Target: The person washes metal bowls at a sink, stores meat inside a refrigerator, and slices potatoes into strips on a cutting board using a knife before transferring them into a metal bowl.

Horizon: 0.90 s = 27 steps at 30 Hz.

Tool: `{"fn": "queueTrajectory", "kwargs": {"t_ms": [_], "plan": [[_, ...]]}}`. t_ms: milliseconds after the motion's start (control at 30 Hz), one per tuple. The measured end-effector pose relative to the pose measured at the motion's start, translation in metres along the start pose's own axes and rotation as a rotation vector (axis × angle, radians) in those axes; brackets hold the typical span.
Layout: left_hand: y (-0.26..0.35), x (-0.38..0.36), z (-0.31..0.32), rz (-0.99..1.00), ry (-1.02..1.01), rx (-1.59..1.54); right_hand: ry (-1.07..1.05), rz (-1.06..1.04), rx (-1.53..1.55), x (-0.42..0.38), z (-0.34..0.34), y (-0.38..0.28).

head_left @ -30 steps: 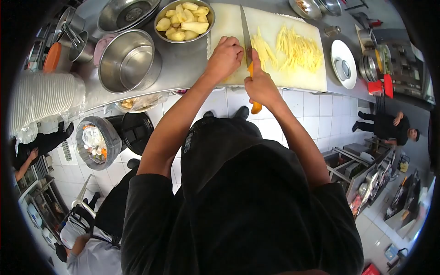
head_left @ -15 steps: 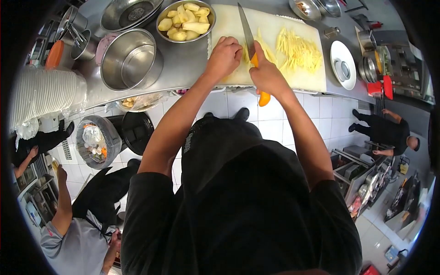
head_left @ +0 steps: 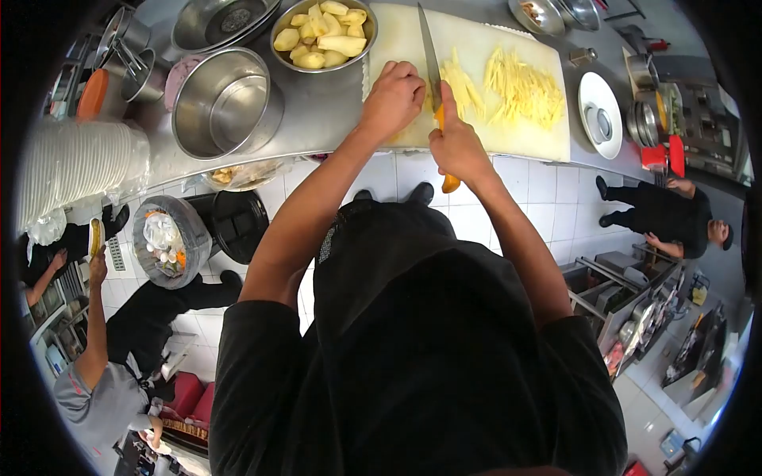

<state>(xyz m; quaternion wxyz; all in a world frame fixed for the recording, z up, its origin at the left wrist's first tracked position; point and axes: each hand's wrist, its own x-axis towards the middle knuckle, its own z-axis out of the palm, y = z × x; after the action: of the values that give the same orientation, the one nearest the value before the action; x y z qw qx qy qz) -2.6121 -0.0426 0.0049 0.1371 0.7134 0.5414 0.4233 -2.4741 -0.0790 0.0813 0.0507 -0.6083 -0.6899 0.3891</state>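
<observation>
My right hand (head_left: 459, 149) grips a kitchen knife (head_left: 431, 55) by its orange handle, the index finger stretched along the top. The blade points away from me over a white cutting board (head_left: 389, 32). Beside the blade, my left hand (head_left: 394, 99) is closed, its curled fingers pressing pale yellow potato against the board; most of that piece is hidden. Just right of the knife lies a small row of potato strips (head_left: 463, 86). A larger pile of potato strips (head_left: 525, 89) sits farther right. Peeled potatoes (head_left: 333, 40) fill a metal bowl (head_left: 279, 54) behind my left hand.
Left of the board stands a deep steel pot (head_left: 266, 119), with stacked white plates (head_left: 83, 163) beyond. A white dish (head_left: 601, 115) lies to the right. Below left is a lined waste bin (head_left: 202, 238). One co-worker (head_left: 103, 397) carries a dish; another person (head_left: 667, 214) stands right.
The knife has shifted slightly and tilted, its handle end moving left. My left hand stays nearly in place. The co-worker at left has moved, raising an oval dish; the person at right has shifted.
</observation>
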Motion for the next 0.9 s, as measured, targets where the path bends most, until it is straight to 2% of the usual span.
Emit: {"fn": "queueTrajectory", "kwargs": {"t_ms": [233,433,600,700,867,900], "plan": [[-0.001,0.000,0.001,0.013,0.008,0.006,-0.111,0.084,0.071,-0.012,-0.033,-0.026],[0.000,0.000,0.000,0.018,0.014,-0.015,0.008,-0.002,0.076,0.010,-0.001,-0.008],[-0.001,0.001,0.001,0.041,0.038,-0.009,-0.063,0.020,0.110,0.009,-0.029,-0.022],[-0.002,0.000,0.001,0.036,0.026,-0.020,-0.072,0.081,0.121,-0.006,-0.020,-0.025],[-0.003,0.000,0.002,0.028,0.033,-0.015,0.000,-0.041,0.058,0.032,-0.004,0.005],[-0.002,0.000,0.003,0.025,0.035,-0.016,-0.024,0.002,0.090,0.026,-0.009,-0.002]]}}
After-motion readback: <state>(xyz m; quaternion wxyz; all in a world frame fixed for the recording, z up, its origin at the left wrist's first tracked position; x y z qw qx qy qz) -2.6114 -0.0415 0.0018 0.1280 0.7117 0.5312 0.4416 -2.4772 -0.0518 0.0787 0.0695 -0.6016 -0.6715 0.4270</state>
